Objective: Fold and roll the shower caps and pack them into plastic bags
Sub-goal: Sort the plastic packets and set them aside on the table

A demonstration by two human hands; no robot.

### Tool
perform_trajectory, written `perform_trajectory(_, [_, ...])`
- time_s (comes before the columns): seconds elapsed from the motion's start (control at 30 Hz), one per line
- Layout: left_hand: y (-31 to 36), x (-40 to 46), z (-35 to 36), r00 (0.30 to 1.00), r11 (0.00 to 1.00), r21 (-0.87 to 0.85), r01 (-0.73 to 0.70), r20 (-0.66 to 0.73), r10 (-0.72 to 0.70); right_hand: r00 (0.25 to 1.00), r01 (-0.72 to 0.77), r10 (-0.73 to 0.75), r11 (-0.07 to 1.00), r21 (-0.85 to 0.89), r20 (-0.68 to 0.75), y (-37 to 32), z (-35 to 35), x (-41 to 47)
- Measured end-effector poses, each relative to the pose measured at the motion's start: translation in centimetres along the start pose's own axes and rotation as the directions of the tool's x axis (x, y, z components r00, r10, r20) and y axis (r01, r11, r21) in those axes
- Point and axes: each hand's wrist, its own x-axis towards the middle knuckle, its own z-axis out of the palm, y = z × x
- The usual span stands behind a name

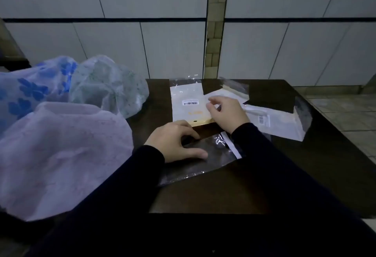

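Sleeves (203,195) lie nearest over the dark tabletop (305,165). Beyond them the left hand (173,141) rests on a clear plastic bag (203,161), grip loose, thumb flat on the film. Beyond that bag, the right hand (225,112) pinches the edge of a packed bag with a barcode (187,104). Left of the clear bag lie shower caps: lilac (61,155), then blue-flowered (30,90) and speckled (107,86).

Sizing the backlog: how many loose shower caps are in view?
3, all piled left of the table: lilac cap nearest, blue-flowered cap behind it, clear speckled cap to its right. More may lie underneath.
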Motion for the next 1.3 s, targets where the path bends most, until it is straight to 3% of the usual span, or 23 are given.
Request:
perform_trajectory(0.27, [-1.4, 0.5, 1.1, 0.997, 0.942, -0.336, 0.027, -0.062, -0.05, 0.976, -0.219, 0.219, 0.976, 0.002, 0.005, -0.1, 2.2, 1.4])
perform_trajectory(0.37, [-1.6, 0.5, 1.3, 0.99, 0.796, -0.602, 0.053, -0.076, -0.123, 0.961, -0.274, 0.27, 0.959, 0.073, 0.051, 0.6, 1.8, 1.9])
perform_trajectory(0.47, [-1.8, 0.6, 1.2, 0.965, 0.669, -0.743, -0.006, -0.179, -0.191, 0.957, -0.29, 0.28, 0.939, 0.184, 0.075, 1.0, 1.1, 2.3])
perform_trajectory(0.67, [-1.1, 1.7, 0.5, 0.803, 0.5, -0.865, -0.038, -0.325, -0.5, 0.963, -0.227, 0.264, 0.903, 0.365, -0.054, 1.0, 1.3, 2.2])
perform_trajectory(0.77, [-1.6, 2.4, 0.6, 0.707, 0.541, -0.841, 0.017, -0.373, -0.602, 0.955, -0.197, 0.278, 0.854, 0.481, -0.103, 0.5, 1.2, 1.9])
perform_trajectory(0.87, [-1.3, 3.0, 0.2, 0.628, 0.429, -0.903, -0.04, -0.356, -0.692, 0.943, -0.152, 0.288, 0.816, 0.558, -0.164, -0.2, 0.7, 1.5])
perform_trajectory(1.0, [-1.4, 3.4, -0.1, 0.564, 0.452, -0.892, -0.023, -0.385, -0.731, 0.942, -0.036, 0.263, 0.696, 0.717, -0.208, -0.9, -0.1, 0.9])
perform_trajectory(1.1, [-1.1, 3.8, -0.4, 0.567, 0.476, -0.879, -0.023, -0.404, -0.718, 0.974, -0.074, 0.215, 0.594, 0.801, -0.07, -0.7, -0.3, 1.0])
perform_trajectory(1.2, [-0.2, 4.0, -0.5, 0.627, 0.568, -0.823, -0.002, -0.444, -0.64, 0.988, -0.144, 0.134, 0.677, 0.722, 0.071, -0.6, 0.4, 1.1])
perform_trajectory(1.3, [-0.4, 3.7, -0.1, 0.697, 0.657, -0.753, 0.043, -0.448, -0.559, 0.989, -0.15, 0.109, 0.721, 0.677, 0.103, -0.7, 1.4, 0.9])
